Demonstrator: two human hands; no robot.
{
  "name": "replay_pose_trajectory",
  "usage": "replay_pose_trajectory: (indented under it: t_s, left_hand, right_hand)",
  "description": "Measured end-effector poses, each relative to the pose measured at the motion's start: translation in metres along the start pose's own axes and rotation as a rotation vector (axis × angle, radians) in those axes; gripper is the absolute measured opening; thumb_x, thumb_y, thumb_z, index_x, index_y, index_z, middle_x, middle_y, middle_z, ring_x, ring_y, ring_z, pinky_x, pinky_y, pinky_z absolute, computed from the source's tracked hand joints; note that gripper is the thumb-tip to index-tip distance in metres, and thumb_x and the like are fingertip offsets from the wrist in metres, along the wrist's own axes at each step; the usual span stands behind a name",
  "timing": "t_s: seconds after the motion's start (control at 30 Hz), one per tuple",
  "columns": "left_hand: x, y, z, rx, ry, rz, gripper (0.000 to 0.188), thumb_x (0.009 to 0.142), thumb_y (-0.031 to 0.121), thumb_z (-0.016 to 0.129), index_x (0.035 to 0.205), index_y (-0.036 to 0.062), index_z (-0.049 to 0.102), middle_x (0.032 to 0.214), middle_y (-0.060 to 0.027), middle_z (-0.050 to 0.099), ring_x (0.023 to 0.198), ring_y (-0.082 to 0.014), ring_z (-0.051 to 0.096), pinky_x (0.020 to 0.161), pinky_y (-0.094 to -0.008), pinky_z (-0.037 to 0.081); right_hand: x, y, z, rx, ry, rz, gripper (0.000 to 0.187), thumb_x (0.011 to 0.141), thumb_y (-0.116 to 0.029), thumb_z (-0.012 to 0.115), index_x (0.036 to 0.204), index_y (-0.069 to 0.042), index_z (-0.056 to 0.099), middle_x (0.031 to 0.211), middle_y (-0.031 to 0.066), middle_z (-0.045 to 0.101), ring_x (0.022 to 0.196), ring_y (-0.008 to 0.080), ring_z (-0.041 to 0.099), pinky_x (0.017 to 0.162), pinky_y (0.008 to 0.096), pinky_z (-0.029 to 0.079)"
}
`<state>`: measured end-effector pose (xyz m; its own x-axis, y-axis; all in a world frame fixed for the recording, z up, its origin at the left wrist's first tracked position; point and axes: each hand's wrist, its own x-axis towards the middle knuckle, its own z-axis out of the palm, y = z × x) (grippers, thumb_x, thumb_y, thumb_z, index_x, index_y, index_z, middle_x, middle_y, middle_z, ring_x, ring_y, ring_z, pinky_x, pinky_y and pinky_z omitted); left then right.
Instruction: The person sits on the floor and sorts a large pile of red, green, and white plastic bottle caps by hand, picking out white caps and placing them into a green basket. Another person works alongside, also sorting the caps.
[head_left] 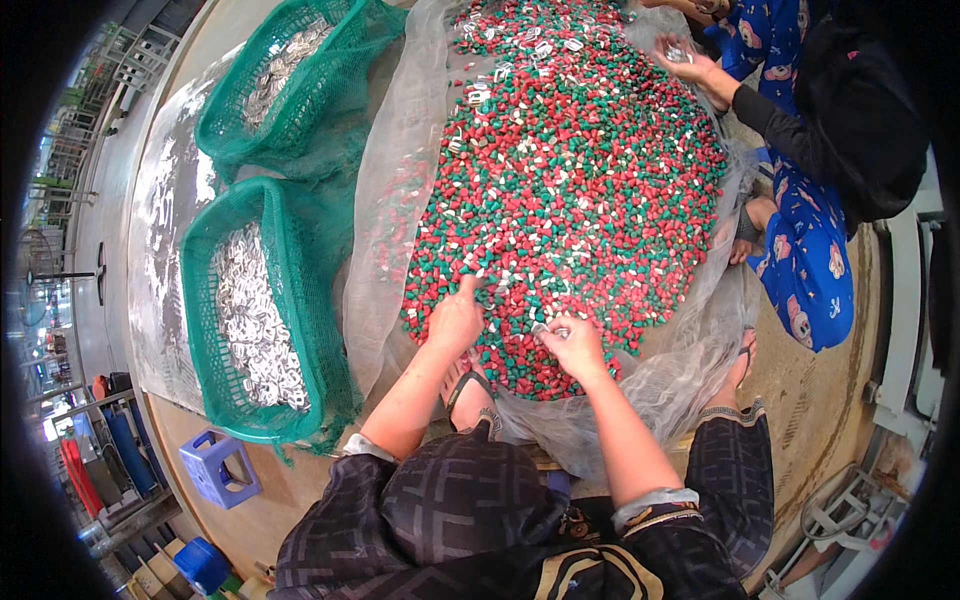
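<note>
because the heap of red, green and white chips lies loose across the mesh sheet, it would probably shift and roll under a fingertip rather than resist as one mass. the left hand is at the sheet's near left corner, index finger stretched into the chips; whether it grasps anything i cannot tell. the right hand, nearer the middle of the near edge, has thumb and fingers closed on a few pale pieces, just above the chips.

these pale pieces look thin, hard and light, perhaps plastic or metal, and their smooth faces may be slippery. a pinch by the outer rim, thumb against forefinger, should suit them; the flat faces offer less to catch. the chips look small, stiff and blunt, likely not fragile, easier to sweep aside than pick singly. the sheet seems soft and could ruck if pulled by its edge.

similar pale bits fill the near green basket and the far green basket, both beyond the sheet's left edge. a co-worker's hand is open, palm up, by the far right corner, with pale bits on it.
</note>
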<state>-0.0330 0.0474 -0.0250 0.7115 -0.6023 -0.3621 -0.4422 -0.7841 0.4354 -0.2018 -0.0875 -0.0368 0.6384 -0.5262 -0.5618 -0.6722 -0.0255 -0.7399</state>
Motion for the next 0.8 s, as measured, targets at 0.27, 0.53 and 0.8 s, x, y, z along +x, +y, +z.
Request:
replay_pose_trajectory:
  t_s: [0.27,0.53,0.8]
  left_hand:
    - [0.012,0.013,-0.023,-0.153,-0.111,0.163,0.026,0.079,0.021,0.066,0.104,0.0144,0.064,0.083,-0.0125,0.067,0.078,-0.0266,0.065,0.066,-0.0371,0.05]
    - [0.029,-0.002,-0.011,-0.293,0.024,0.126,0.024,0.077,0.02,0.068,0.099,0.0106,0.068,0.082,-0.0102,0.068,0.07,-0.0229,0.065,0.065,-0.0338,0.051]
    - [0.032,-0.016,-0.026,-1.685,-0.512,0.046,0.025,0.089,0.027,0.054,0.086,0.0032,0.059,0.088,-0.0111,0.06,0.066,-0.0163,0.061,0.042,-0.0234,0.04]
  right_hand:
    - [-0.003,-0.001,-0.067,1.033,-0.074,0.237,0.014,0.084,-0.014,0.062,0.092,-0.007,0.052,0.068,0.0056,0.056,0.043,0.0117,0.05,0.032,0.0222,0.032]
    - [-0.002,0.001,-0.068,1.264,-0.171,0.23,0.013,0.082,-0.015,0.06,0.088,-0.008,0.052,0.068,0.0095,0.056,0.044,0.0175,0.051,0.032,0.0258,0.032]
    - [0.003,-0.006,-0.058,1.295,-0.307,0.167,0.009,0.08,-0.012,0.057,0.082,-0.006,0.052,0.073,0.0172,0.06,0.045,0.0189,0.052,0.031,0.0248,0.033]
